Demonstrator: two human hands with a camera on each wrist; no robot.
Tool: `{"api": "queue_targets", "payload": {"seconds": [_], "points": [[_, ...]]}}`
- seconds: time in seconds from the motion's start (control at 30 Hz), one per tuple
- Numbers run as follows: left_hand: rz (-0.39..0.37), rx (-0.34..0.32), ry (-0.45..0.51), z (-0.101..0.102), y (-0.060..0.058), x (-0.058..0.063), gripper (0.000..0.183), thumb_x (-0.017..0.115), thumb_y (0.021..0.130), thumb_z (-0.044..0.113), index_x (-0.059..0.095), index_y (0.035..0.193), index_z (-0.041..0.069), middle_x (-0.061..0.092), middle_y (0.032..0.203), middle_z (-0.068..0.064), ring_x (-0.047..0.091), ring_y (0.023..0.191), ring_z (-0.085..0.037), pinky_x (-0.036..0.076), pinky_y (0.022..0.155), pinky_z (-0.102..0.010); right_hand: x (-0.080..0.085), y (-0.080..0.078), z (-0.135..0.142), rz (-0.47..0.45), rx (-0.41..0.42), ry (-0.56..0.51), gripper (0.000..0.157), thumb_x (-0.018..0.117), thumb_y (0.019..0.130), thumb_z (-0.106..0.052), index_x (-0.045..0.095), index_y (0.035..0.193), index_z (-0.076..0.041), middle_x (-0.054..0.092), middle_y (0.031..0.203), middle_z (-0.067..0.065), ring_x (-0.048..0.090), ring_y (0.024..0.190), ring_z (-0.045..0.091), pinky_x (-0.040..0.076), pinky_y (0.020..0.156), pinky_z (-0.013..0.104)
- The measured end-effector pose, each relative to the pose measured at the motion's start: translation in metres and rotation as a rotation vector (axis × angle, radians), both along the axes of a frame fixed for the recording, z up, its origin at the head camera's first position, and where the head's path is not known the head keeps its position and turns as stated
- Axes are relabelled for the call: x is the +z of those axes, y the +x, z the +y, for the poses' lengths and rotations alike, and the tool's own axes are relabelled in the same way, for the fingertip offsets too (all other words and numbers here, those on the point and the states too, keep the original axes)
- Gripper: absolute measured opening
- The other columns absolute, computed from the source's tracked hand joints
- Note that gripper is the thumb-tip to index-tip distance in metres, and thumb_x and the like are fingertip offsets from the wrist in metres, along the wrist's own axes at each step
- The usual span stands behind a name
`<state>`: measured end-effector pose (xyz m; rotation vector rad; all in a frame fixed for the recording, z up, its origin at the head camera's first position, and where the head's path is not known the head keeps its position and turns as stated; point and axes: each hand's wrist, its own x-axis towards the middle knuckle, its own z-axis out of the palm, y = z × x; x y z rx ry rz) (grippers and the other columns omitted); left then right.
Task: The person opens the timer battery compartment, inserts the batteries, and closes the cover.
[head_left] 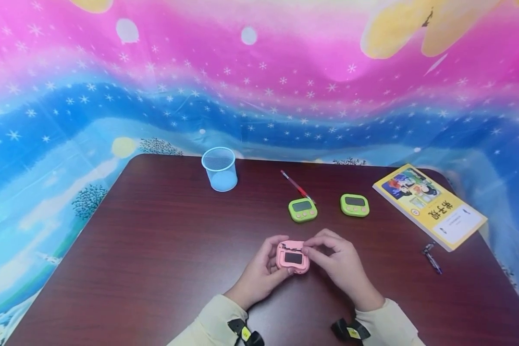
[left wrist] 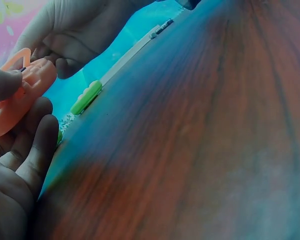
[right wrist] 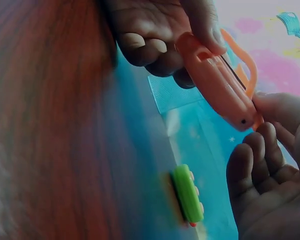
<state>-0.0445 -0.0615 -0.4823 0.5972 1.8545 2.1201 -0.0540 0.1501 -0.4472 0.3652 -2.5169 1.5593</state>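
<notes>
My left hand [head_left: 259, 275] holds a small pink digital timer [head_left: 293, 258] low over the table, its thumb along the near edge and its fingers round the left side. The side facing up has a dark rectangular panel and a slot. In the right wrist view a thin looped stand [right wrist: 251, 64] sticks out from this side. My right hand [head_left: 343, 263] pinches the timer's upper right part between thumb and forefinger, by the stand. Two green timers [head_left: 302, 210] [head_left: 354, 205] lie screen up just beyond my hands.
A red pen [head_left: 297, 184] lies behind the nearer green timer. At the back left stands a light blue mesh pen cup [head_left: 223, 179]. A yellow book [head_left: 430, 206] lies at the right, with a dark pen [head_left: 432, 259] in front of it. A patterned cloth [head_left: 259, 86] hangs behind the table.
</notes>
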Motion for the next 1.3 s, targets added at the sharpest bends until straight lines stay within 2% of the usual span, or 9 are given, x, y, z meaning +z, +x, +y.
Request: {"api": "queue_targets", "payload": {"seconds": [0.1,0.23,0.47,0.57,0.8,0.9,1.03,1.13,1.3], "points": [[0.004,-0.001,-0.012,0.0008,0.0000,-0.0007,0.066,0.068,0.092,-0.003,0.032,0.147,-0.001,0.056,0.136,-0.019,0.063,0.118,-0.026,0.056,0.095,-0.033,-0.0001,0.0005,-0.0016,-0.013,-0.003,-0.025,0.016,0.084,0.081,-0.008,0.078,0.088,-0.021,0.065,0.092,-0.006,0.060,0.086,0.013,0.053,0.071,0.025],[0.009,0.003,-0.025,0.0019,0.0008,-0.0019,0.066,0.068,0.091,-0.003,0.033,0.147,-0.001,0.056,0.137,-0.017,0.064,0.116,-0.021,0.056,0.094,-0.032,0.0012,0.0015,-0.0033,-0.022,-0.010,-0.033,0.018,0.084,0.081,-0.006,0.076,0.088,-0.020,0.066,0.096,-0.006,0.062,0.090,0.011,0.056,0.075,0.030],[-0.004,0.012,-0.054,0.0020,0.0021,-0.0004,0.070,0.070,0.091,-0.002,0.033,0.150,0.004,0.055,0.136,-0.017,0.067,0.111,-0.021,0.058,0.089,-0.031,0.0077,0.0047,-0.0058,0.013,-0.016,0.043,0.018,0.085,0.081,-0.012,0.078,0.094,-0.022,0.065,0.095,-0.010,0.060,0.093,0.010,0.053,0.081,0.029],[-0.004,0.011,-0.076,0.0017,0.0022,-0.0003,0.072,0.071,0.090,-0.002,0.034,0.152,0.005,0.053,0.140,-0.017,0.068,0.111,-0.023,0.059,0.087,-0.029,0.0089,0.0060,-0.0066,0.020,-0.009,0.061,0.019,0.085,0.081,-0.013,0.079,0.095,-0.023,0.064,0.096,-0.011,0.060,0.093,0.009,0.053,0.078,0.030],[-0.001,-0.014,-0.108,0.0020,0.0013,-0.0002,0.073,0.072,0.090,-0.001,0.035,0.153,0.004,0.052,0.141,-0.017,0.067,0.112,-0.023,0.058,0.089,-0.029,0.0057,0.0056,-0.0069,0.098,0.059,0.076,0.021,0.083,0.081,-0.005,0.080,0.098,-0.018,0.064,0.096,-0.010,0.060,0.091,0.011,0.050,0.080,0.018],[-0.004,-0.021,-0.104,0.0018,0.0012,0.0002,0.071,0.072,0.090,-0.001,0.036,0.151,0.004,0.053,0.140,-0.016,0.067,0.111,-0.019,0.058,0.089,-0.029,0.0059,0.0052,-0.0061,0.079,0.064,0.088,0.021,0.083,0.082,-0.006,0.080,0.098,-0.019,0.063,0.097,-0.011,0.059,0.093,0.010,0.050,0.082,0.019],[0.003,-0.026,-0.106,0.0013,0.0009,0.0006,0.069,0.072,0.090,-0.001,0.038,0.149,0.004,0.054,0.139,-0.016,0.067,0.110,-0.015,0.058,0.089,-0.029,0.0052,0.0047,-0.0046,0.032,0.080,0.100,0.021,0.083,0.082,-0.011,0.079,0.099,-0.023,0.062,0.101,-0.013,0.059,0.096,0.009,0.053,0.084,0.027],[-0.007,-0.027,-0.093,0.0011,0.0016,0.0014,0.067,0.071,0.090,-0.003,0.039,0.149,0.006,0.054,0.138,-0.017,0.068,0.108,-0.017,0.059,0.087,-0.030,0.0027,0.0048,-0.0040,0.032,0.115,0.062,0.025,0.083,0.083,-0.011,0.076,0.105,-0.020,0.063,0.107,-0.009,0.060,0.097,0.011,0.055,0.082,0.032],[-0.070,-0.022,-0.062,0.0005,0.0018,0.0027,0.068,0.068,0.090,-0.007,0.039,0.149,0.010,0.055,0.130,-0.018,0.071,0.092,-0.022,0.062,0.076,-0.032,-0.0011,0.0053,-0.0040,-0.011,0.173,-0.129,0.042,0.074,0.088,0.001,0.061,0.127,0.001,0.066,0.116,0.012,0.065,0.095,0.013,0.058,0.076,0.026]]}}
